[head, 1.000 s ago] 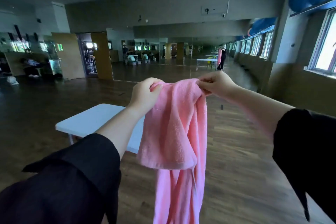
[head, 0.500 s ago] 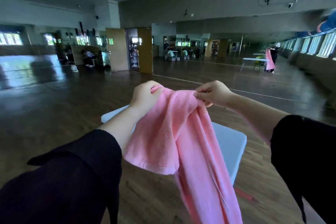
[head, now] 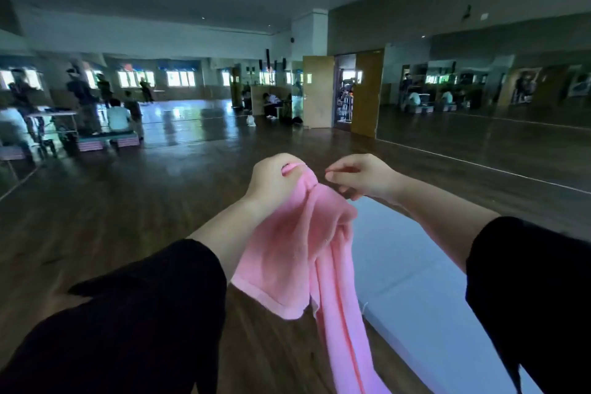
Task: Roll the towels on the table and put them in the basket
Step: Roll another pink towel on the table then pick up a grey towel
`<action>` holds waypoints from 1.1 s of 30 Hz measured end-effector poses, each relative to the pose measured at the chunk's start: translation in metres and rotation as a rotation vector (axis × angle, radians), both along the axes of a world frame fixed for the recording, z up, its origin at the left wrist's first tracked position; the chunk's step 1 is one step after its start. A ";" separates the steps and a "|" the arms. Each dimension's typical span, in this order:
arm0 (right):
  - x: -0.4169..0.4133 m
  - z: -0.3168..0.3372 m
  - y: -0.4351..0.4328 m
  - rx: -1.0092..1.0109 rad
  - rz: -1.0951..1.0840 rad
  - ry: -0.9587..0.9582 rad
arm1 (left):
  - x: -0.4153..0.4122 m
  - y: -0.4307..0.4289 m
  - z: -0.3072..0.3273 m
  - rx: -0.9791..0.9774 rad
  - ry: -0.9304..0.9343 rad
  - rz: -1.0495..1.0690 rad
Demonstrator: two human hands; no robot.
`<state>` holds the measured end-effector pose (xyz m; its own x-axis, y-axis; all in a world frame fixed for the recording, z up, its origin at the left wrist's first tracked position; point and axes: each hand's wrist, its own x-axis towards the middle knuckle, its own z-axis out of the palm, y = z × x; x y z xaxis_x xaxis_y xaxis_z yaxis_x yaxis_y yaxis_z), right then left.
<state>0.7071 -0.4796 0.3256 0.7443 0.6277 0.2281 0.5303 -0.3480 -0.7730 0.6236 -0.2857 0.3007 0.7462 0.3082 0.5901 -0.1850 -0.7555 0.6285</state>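
A pink towel hangs in the air in front of me, bunched at the top and trailing down past the bottom edge of the view. My left hand grips its top edge in a fist. My right hand hovers just to the right of that edge with thumb and forefinger pinched together; a small gap shows between the fingertips and the cloth, and no towel is visible in the pinch. The white table lies below and to the right of the towel. No basket is in view.
Dark wooden floor spreads out to the left and ahead. Several people sit and stand by benches at the far left. A mirrored wall and an open wooden door stand at the far right.
My view has swung left, so the table now lies to the right. The right hand no longer pinches the towel's top edge; the left hand still holds it.
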 end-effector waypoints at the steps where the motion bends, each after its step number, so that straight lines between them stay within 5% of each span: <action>1: 0.014 -0.002 0.017 -0.011 0.040 0.012 | 0.010 0.014 0.000 0.011 -0.004 0.008; 7: 0.103 -0.010 0.119 -0.029 0.282 -0.041 | 0.079 0.098 0.012 0.030 -0.078 0.155; 12: 0.177 0.005 0.207 0.039 0.327 -0.172 | 0.129 0.172 0.038 0.010 -0.122 0.362; 23: 0.269 -0.016 0.408 0.051 0.339 -0.126 | 0.198 0.346 0.038 -0.067 -0.214 0.643; 33: 0.353 -0.010 0.588 -0.001 0.362 -0.218 | 0.293 0.521 0.057 -0.090 -0.254 0.636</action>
<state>1.0597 0.1081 0.3155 0.4105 0.8400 0.3547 0.7695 -0.1105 -0.6290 0.9169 0.2358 0.3577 0.2463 0.6962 0.6742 0.1269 -0.7128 0.6897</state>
